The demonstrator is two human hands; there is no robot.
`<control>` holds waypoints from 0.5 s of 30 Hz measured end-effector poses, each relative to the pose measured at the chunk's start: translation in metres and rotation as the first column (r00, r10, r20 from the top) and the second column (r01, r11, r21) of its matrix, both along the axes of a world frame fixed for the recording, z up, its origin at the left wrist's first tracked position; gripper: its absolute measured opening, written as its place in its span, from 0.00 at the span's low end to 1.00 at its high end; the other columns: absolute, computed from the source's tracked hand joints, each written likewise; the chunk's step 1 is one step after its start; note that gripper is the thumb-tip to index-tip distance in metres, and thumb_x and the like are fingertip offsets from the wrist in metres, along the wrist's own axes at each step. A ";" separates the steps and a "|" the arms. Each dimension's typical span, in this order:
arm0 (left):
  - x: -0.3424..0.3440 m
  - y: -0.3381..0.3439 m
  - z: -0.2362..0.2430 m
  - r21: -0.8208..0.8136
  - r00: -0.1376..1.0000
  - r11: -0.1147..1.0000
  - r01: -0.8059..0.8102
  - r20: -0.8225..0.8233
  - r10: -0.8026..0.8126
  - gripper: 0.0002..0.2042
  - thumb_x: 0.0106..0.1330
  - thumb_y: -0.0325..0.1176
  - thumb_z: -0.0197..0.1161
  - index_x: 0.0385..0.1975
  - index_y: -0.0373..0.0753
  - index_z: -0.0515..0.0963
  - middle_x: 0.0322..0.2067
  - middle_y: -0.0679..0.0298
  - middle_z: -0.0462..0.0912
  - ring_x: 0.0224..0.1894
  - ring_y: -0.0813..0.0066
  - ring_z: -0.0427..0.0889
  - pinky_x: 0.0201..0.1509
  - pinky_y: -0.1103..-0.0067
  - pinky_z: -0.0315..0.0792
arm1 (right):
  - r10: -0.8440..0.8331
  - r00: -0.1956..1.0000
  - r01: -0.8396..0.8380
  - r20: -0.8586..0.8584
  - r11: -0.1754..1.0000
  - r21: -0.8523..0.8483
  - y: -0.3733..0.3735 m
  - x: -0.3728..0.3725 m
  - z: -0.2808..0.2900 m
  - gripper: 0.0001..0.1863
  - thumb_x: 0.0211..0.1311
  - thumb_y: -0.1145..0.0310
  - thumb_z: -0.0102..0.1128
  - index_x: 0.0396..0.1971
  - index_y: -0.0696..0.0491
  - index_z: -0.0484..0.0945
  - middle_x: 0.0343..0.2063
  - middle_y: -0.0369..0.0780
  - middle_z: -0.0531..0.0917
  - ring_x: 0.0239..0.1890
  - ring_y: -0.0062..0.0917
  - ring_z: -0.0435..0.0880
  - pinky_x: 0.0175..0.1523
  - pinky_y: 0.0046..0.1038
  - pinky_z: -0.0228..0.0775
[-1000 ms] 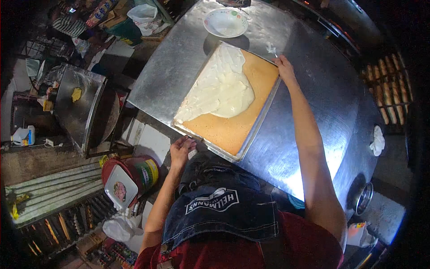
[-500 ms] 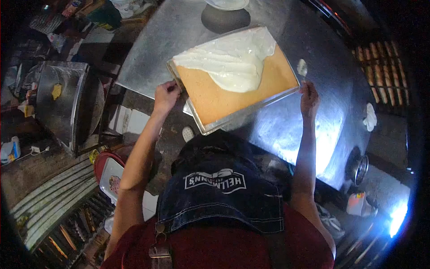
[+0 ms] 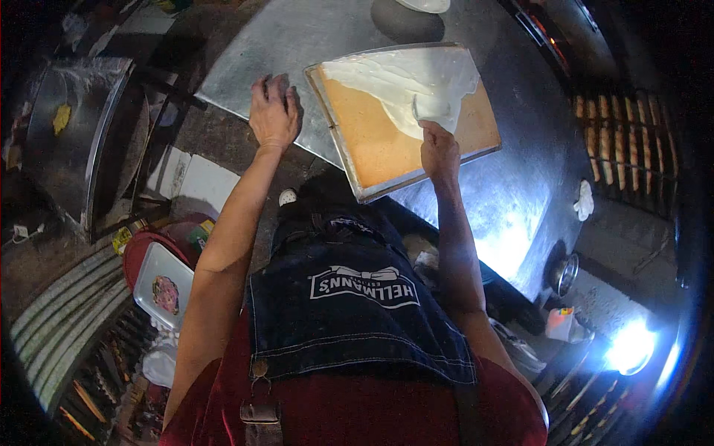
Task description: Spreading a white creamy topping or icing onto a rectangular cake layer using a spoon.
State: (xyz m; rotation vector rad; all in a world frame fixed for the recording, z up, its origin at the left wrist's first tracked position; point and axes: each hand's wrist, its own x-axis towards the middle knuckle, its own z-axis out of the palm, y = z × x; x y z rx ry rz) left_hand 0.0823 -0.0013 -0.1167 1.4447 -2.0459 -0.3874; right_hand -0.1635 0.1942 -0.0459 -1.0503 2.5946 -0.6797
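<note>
A metal baking tray (image 3: 343, 149) holding a flat yellow sheet cake (image 3: 375, 145) sits at an angle on the steel table. White cream (image 3: 379, 78) covers the cake's far part, with bare cake showing nearer me. My right hand (image 3: 440, 151) is closed around a spoon (image 3: 416, 108), whose bowl lies in the cream near the middle of the tray. To the left of the tray, apart from it, my left hand (image 3: 274, 115) is at the table's edge, its fingers loosely spread and holding nothing.
The steel table (image 3: 487, 201) reaches away and to the right. A white bowl (image 3: 424, 4) stands at its far side. A white cloth (image 3: 584, 201) lies by its right edge, near a round metal bowl (image 3: 567, 273). Racked long rolls (image 3: 625, 137) are at far right.
My left hand has let go of the tray and moved off its left side. My right hand has left the tray's right corner and brought the spoon into the cream.
</note>
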 end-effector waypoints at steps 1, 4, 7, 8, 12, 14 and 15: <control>0.001 0.000 0.001 0.005 1.000 1.000 -0.015 -0.007 0.015 0.19 0.71 0.41 0.57 0.58 0.41 0.75 0.61 0.49 0.70 0.62 0.47 0.72 0.63 0.61 0.71 | 0.015 1.000 -0.015 -0.007 1.000 0.005 -0.003 0.003 -0.005 0.13 0.70 0.63 0.52 0.47 0.43 0.85 0.42 0.49 0.86 0.47 0.47 0.85 0.53 0.44 0.76; 0.002 -0.001 -0.003 -0.041 1.000 0.999 0.002 -0.031 -0.003 0.19 0.72 0.43 0.57 0.58 0.42 0.75 0.60 0.49 0.71 0.59 0.47 0.76 0.61 0.61 0.72 | 0.100 0.995 -0.098 0.010 0.990 -0.104 -0.013 0.012 -0.009 0.13 0.70 0.63 0.53 0.47 0.46 0.85 0.41 0.50 0.86 0.46 0.49 0.85 0.52 0.45 0.76; 0.005 -0.001 -0.007 -0.083 0.999 0.996 0.010 -0.049 -0.014 0.19 0.71 0.43 0.57 0.57 0.42 0.76 0.60 0.49 0.71 0.58 0.47 0.75 0.61 0.60 0.72 | 0.120 0.992 -0.122 -0.032 0.992 -0.036 -0.030 0.038 0.003 0.14 0.69 0.64 0.53 0.47 0.48 0.85 0.40 0.51 0.86 0.46 0.49 0.85 0.52 0.45 0.76; 0.004 0.001 -0.006 -0.090 0.997 0.996 0.012 -0.075 -0.019 0.18 0.71 0.41 0.57 0.56 0.42 0.77 0.59 0.49 0.72 0.59 0.47 0.75 0.62 0.61 0.72 | 0.127 0.992 -0.127 -0.024 0.992 -0.001 -0.032 0.046 0.008 0.14 0.69 0.65 0.52 0.47 0.48 0.85 0.40 0.51 0.86 0.46 0.49 0.85 0.52 0.45 0.76; 0.002 0.000 -0.004 -0.095 0.996 0.995 0.013 -0.083 -0.021 0.16 0.69 0.38 0.59 0.52 0.40 0.79 0.57 0.48 0.73 0.58 0.49 0.75 0.61 0.61 0.72 | 0.168 0.986 -0.168 -0.003 0.986 0.021 -0.046 0.062 0.005 0.15 0.69 0.66 0.51 0.48 0.50 0.84 0.42 0.54 0.85 0.48 0.50 0.84 0.53 0.46 0.75; 0.003 -0.001 -0.005 -0.073 0.995 0.997 0.009 -0.094 -0.016 0.16 0.69 0.39 0.59 0.53 0.40 0.79 0.58 0.49 0.73 0.58 0.49 0.76 0.60 0.61 0.73 | 0.189 0.982 -0.189 0.007 0.980 0.058 -0.055 0.072 0.008 0.15 0.69 0.66 0.51 0.48 0.50 0.84 0.42 0.54 0.85 0.48 0.50 0.84 0.53 0.46 0.75; 0.003 -0.001 -0.006 -0.053 0.995 0.998 0.016 -0.100 -0.022 0.16 0.69 0.40 0.58 0.53 0.41 0.79 0.58 0.50 0.74 0.58 0.49 0.76 0.59 0.61 0.74 | 0.188 0.982 -0.189 0.020 0.981 0.054 -0.060 0.078 0.009 0.15 0.69 0.67 0.50 0.48 0.50 0.84 0.42 0.54 0.85 0.48 0.50 0.84 0.54 0.46 0.75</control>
